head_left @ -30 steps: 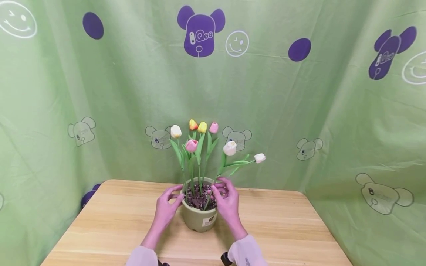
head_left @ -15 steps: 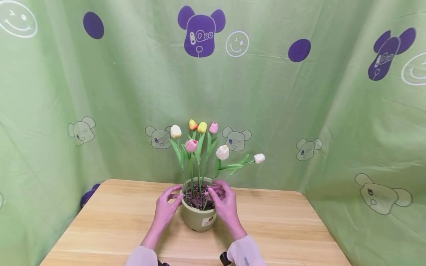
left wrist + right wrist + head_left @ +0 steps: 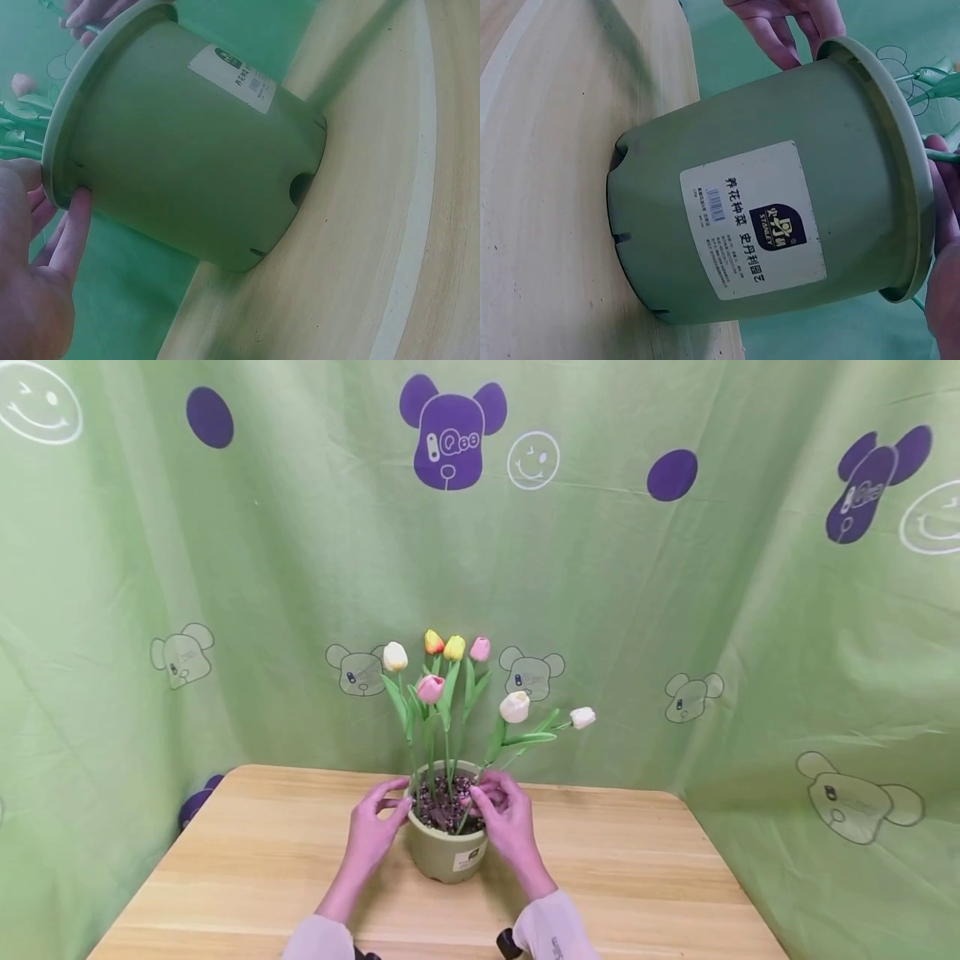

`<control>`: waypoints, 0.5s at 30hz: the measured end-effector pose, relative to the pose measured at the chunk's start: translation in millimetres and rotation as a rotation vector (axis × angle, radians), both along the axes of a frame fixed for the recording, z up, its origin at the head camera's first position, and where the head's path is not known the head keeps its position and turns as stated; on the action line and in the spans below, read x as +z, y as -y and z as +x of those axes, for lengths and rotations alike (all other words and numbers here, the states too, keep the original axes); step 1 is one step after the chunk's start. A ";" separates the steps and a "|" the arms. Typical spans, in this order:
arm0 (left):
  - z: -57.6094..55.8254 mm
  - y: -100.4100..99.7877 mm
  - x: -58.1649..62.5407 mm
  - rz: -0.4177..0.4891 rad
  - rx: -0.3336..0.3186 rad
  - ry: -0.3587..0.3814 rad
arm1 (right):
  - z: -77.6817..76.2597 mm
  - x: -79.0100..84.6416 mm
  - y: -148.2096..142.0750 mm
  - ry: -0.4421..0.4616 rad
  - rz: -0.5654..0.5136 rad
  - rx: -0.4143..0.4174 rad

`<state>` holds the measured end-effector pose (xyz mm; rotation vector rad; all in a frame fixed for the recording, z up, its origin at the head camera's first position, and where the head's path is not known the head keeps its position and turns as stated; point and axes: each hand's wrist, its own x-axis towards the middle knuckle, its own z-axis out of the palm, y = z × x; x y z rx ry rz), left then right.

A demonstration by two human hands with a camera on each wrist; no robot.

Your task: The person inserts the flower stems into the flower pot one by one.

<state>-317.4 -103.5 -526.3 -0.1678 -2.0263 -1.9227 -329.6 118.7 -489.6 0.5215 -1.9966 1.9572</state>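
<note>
A green plastic flower pot (image 3: 447, 857) filled with dark soil stands upright on the table. My left hand (image 3: 372, 827) holds its rim at the left; in the left wrist view, that hand's fingers (image 3: 71, 236) touch the outer wall just under the rim. Over the right side of the pot, my right hand (image 3: 512, 822) pinches the stem of a white artificial tulip (image 3: 514, 707), which leans right. Another white tulip (image 3: 582, 717) tilts further right behind it; its stem base is hidden. Upright tulips, among them a pink one (image 3: 431, 689) and a yellow one (image 3: 453, 648), stand in the soil.
The pot sits near the middle of a light wooden table (image 3: 622, 860). A green patterned curtain (image 3: 585, 568) hangs behind the table and at both sides. A white label (image 3: 754, 221) is stuck on the pot's wall.
The pinched white tulip's head swung left, then came partly back right, and is slightly lower than a second ago. My right hand shifted slightly left. The left hand stays on the rim.
</note>
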 end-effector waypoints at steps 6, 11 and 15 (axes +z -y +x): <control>-0.2 -0.6 0.1 0.002 -0.004 -0.016 | -1.6 -3.0 -1.6 -0.007 0.020 0.014; 0.4 0.0 0.0 0.000 -0.006 -0.006 | -2.1 -5.4 -2.0 -0.001 0.041 0.005; -1.8 0.2 -1.9 0.003 -0.002 0.001 | -2.1 -5.3 -2.7 0.008 0.070 0.017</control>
